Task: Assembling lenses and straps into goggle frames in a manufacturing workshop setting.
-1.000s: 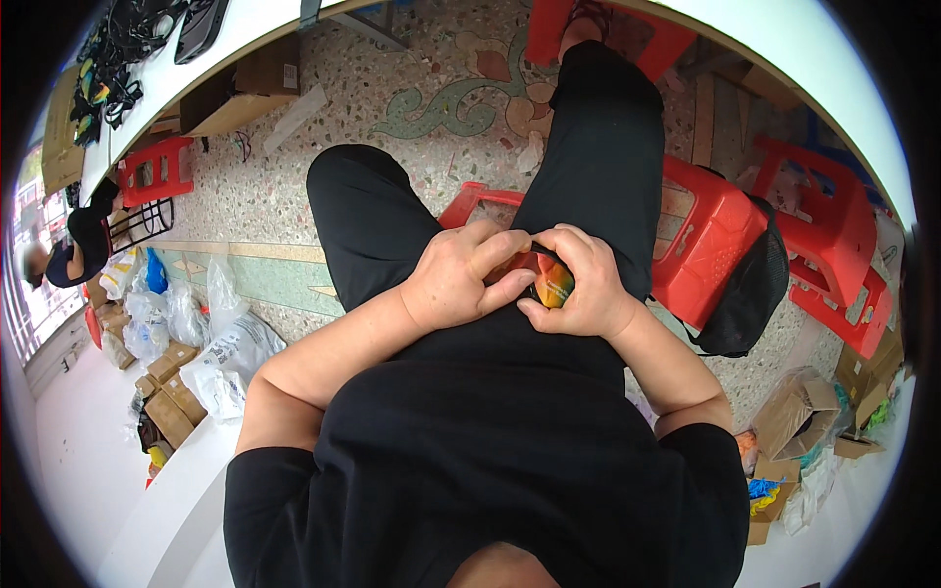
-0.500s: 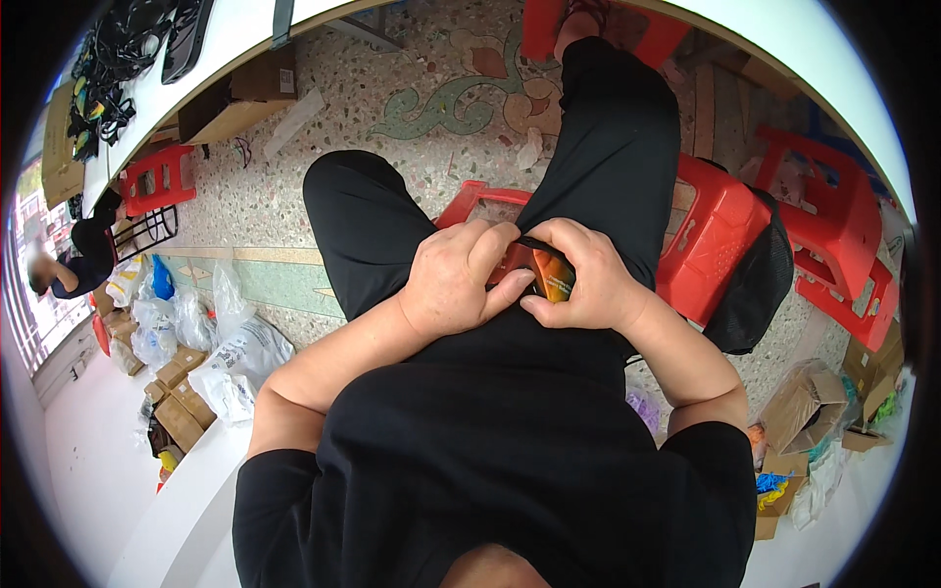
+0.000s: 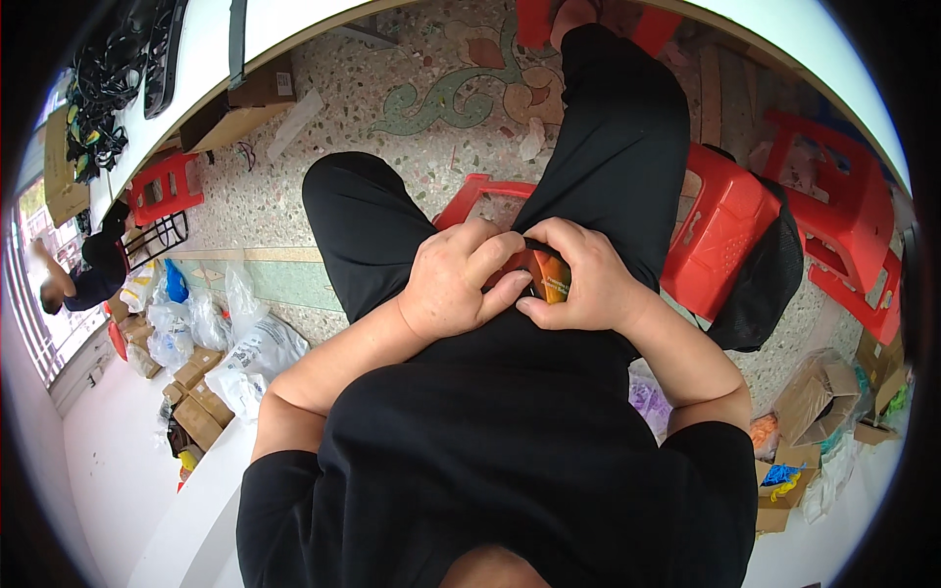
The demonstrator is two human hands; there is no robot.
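Over my lap I hold a small item with a black edge and a glossy orange, yellow and dark printed face (image 3: 552, 278); its kind is unclear because my fingers cover much of it. My left hand (image 3: 453, 278) grips its left side, thumb and fingers bent round toward the middle. On the other side my right hand (image 3: 590, 280) curls about it, index finger along the top and thumb underneath. Both thumbs point inward, with a narrow gap between their tips. My black trousers (image 3: 368, 211) lie beneath the hands.
A white tabletop (image 3: 304, 22) curves across the far side, with a heap of black cords (image 3: 106, 93) at its left. Red plastic stools (image 3: 720, 230) stand at right beside a black mesh bag (image 3: 760, 284). Plastic bags (image 3: 257, 358) and cartons (image 3: 201, 416) sit left. Another person (image 3: 83, 279) is far left.
My hands keep their grip on the small item, with only slight finger movement. The view has shifted a little. The person at far left has an arm raised differently.
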